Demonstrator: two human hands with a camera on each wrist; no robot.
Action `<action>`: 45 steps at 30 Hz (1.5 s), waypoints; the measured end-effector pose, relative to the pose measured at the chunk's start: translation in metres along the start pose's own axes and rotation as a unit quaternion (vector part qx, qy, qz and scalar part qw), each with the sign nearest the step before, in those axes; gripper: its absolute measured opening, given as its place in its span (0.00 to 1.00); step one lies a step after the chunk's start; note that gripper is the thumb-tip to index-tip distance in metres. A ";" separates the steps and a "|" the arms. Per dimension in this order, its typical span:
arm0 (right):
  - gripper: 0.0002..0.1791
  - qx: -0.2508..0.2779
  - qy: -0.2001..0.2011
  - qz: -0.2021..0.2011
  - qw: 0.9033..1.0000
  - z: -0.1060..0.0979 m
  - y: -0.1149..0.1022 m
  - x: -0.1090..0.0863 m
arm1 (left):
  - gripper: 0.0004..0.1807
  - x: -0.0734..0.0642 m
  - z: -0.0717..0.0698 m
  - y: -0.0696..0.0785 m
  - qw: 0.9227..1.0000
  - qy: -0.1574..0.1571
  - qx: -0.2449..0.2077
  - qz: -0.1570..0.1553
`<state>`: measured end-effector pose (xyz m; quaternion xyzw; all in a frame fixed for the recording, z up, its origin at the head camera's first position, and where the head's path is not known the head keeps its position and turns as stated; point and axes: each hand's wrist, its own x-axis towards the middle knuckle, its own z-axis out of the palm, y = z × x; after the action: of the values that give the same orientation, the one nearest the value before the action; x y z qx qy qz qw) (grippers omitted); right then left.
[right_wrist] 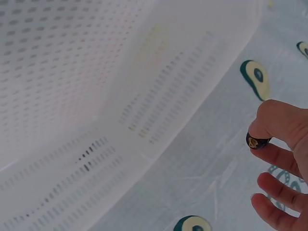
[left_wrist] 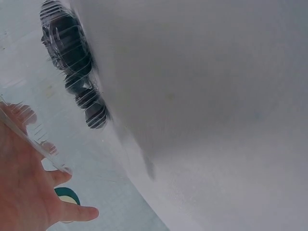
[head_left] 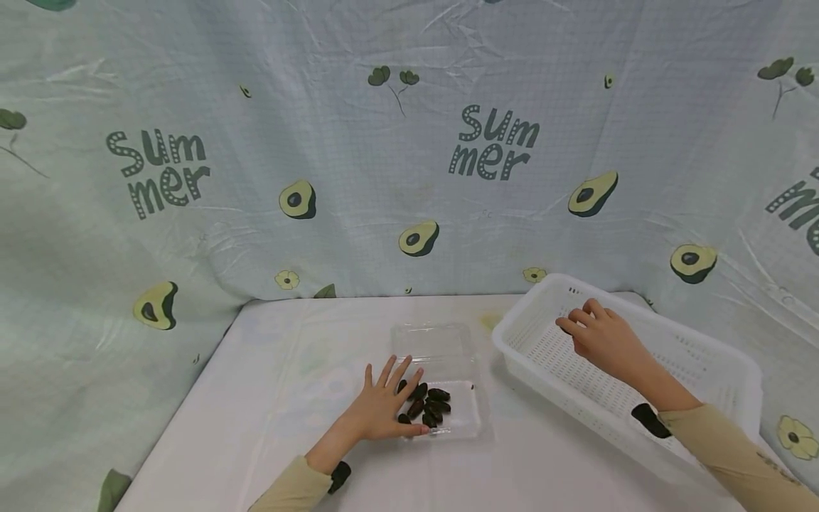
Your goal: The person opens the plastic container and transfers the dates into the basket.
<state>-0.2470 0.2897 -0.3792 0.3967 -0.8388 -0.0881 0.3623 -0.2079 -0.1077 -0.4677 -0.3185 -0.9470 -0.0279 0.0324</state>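
Fingers spread, my left hand [head_left: 377,409] rests on the left side of a clear plastic clamshell box [head_left: 470,409]. Several dark brown, oval dates [head_left: 430,405] lie inside the box; the left wrist view shows some dates [left_wrist: 67,43] through its ribbed wall. Between thumb and forefinger, my right hand [head_left: 608,345] pinches one date [right_wrist: 257,141], whose yellowish stem end shows in the right wrist view. That hand is above the white perforated basket [head_left: 550,395], with its other fingers loosely bent.
The clamshell's clear lid [head_left: 431,341] is folded back toward the wall. The long basket stands at an angle on the right of the white table [head_left: 307,384]. A printed avocado cloth [head_left: 358,163] hangs behind and at the sides.
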 end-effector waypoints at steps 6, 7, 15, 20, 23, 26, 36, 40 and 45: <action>0.21 -0.007 0.007 0.018 1.000 0.019 0.020 -0.005 | 0.51 0.001 -0.001 0.001 1.000 -0.028 0.009 -0.010; 0.22 -0.008 0.008 0.022 1.000 0.022 0.023 -0.006 | 0.51 0.001 -0.001 0.001 1.000 -0.027 0.008 -0.009; 0.20 -0.024 -0.009 0.029 0.999 0.044 0.037 -0.008 | 0.50 0.000 -0.005 0.002 1.000 -0.018 0.000 -0.003; 0.20 -0.034 -0.037 0.022 0.998 0.059 0.040 -0.008 | 0.50 0.000 -0.005 0.002 1.000 -0.022 0.002 -0.004; 0.19 -0.042 -0.058 0.017 0.997 0.068 0.041 -0.009 | 0.50 0.000 -0.006 0.002 1.000 -0.023 0.001 -0.003; 0.18 -0.045 -0.077 0.014 0.996 0.076 0.041 -0.009 | 0.50 0.000 -0.005 0.002 1.000 -0.025 0.001 -0.005; 0.18 -0.052 -0.077 -0.009 0.996 0.088 0.042 -0.010 | 0.50 0.000 -0.006 0.002 1.000 -0.027 0.007 -0.009; 0.17 -0.055 -0.100 -0.002 0.993 0.089 0.043 -0.012 | 0.49 0.001 -0.007 0.003 1.000 -0.028 0.004 -0.007; 0.16 -0.057 -0.117 0.004 0.991 0.092 0.045 -0.014 | 0.49 0.002 -0.006 0.003 1.000 -0.027 0.011 -0.007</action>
<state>-0.3303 0.3169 -0.4338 0.3585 -0.8707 -0.1803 0.2842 -0.2072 -0.1049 -0.4613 -0.3120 -0.9500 -0.0093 0.0097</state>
